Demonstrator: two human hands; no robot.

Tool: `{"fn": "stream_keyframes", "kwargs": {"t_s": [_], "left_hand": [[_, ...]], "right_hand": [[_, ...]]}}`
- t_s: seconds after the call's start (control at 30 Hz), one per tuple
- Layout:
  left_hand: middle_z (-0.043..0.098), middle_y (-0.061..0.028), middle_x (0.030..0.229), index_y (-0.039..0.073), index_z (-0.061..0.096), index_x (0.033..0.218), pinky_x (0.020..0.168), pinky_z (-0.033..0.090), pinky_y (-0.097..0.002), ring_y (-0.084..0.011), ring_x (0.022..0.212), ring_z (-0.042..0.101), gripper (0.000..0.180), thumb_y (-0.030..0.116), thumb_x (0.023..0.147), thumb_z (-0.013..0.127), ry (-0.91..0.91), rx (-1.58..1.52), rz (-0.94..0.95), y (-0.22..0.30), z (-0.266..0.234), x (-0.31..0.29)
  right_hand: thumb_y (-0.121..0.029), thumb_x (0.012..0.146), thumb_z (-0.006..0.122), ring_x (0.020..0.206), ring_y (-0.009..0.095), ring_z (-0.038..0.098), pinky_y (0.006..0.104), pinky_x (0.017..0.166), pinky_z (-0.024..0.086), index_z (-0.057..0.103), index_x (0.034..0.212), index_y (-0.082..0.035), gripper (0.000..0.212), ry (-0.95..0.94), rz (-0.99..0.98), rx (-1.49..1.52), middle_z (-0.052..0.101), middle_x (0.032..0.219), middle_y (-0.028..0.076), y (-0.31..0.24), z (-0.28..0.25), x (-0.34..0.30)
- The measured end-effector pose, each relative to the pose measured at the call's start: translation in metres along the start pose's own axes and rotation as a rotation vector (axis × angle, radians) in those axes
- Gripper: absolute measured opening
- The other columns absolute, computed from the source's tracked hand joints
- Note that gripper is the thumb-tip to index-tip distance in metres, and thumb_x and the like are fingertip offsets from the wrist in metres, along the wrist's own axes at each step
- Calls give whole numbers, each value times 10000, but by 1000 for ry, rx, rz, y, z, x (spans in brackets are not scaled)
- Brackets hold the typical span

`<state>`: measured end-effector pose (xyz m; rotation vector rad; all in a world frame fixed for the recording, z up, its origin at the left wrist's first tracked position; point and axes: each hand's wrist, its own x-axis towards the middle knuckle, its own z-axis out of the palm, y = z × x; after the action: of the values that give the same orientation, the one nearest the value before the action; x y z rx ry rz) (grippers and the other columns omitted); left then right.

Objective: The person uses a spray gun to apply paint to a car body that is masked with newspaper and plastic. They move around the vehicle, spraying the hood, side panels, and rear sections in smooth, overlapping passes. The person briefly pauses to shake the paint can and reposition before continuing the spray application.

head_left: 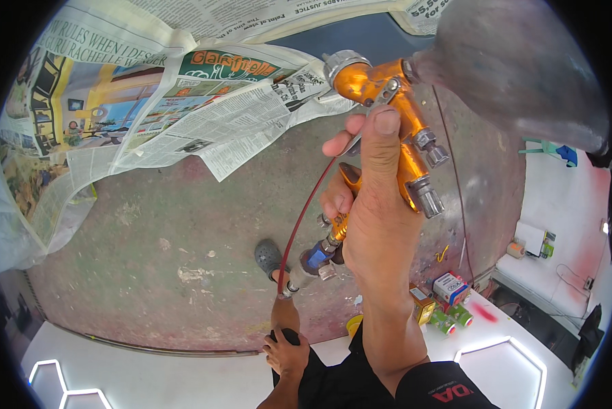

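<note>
My right hand is wrapped around an orange spray gun, raised close to the head camera. The thumb lies up along the gun's side, and fingers curl around the trigger and handle. A large, dull grey paint cup sits on the gun, and the silver air cap points left toward the newspaper-covered surface. Below the handle is a blue-and-silver fitting, with a dark red hose beside it. Lower down, my left hand rests on my knee over black shorts, fingers apart and holding nothing.
Newspaper masking drapes around a dark blue-grey panel at the upper left. My foot in a grey clog stands on the stained floor. Cans and boxes stand at the lower right, near a white wall. A thin hose crosses the floor.
</note>
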<state>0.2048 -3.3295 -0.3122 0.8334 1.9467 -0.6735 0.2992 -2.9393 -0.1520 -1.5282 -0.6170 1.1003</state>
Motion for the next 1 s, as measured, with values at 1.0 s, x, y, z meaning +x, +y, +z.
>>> {"fn": "stream_keyframes", "kwargs": {"t_s": [1.0], "left_hand": [[502,-255,1477,109,503,1586,1094,515,-614,-474,1360,533,831,481,886,749,-54,-4,-14,6,-16,4]], "right_hand": [[-589,1091,679,531,88,474,284,503,409,651,1166,-39,555,-26,48,-49,661,891,77,9,3,11]]}}
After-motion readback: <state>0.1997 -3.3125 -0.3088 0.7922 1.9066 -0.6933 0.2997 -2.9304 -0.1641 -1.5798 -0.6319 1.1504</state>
